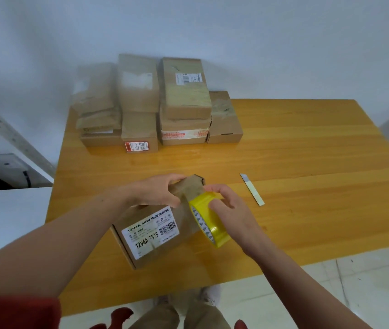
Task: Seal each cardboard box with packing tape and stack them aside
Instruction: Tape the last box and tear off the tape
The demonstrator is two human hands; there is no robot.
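A brown cardboard box (155, 233) with a white printed label lies near the front of the wooden table (295, 162). My left hand (160, 192) grips the box's far end, fingers curled over its top edge. Against the box's right side sits a yellow roll of packing tape (209, 224), which my right hand (226, 207) holds from above, thumb and fingers curled round it. Several sealed cardboard boxes (158, 103) stand stacked at the back left of the table.
A utility knife (252, 192) lies on the table to the right of my hands. A white surface (6, 217) adjoins the table on the left. The white wall rises behind the stacks. A tiled floor shows at the lower right.
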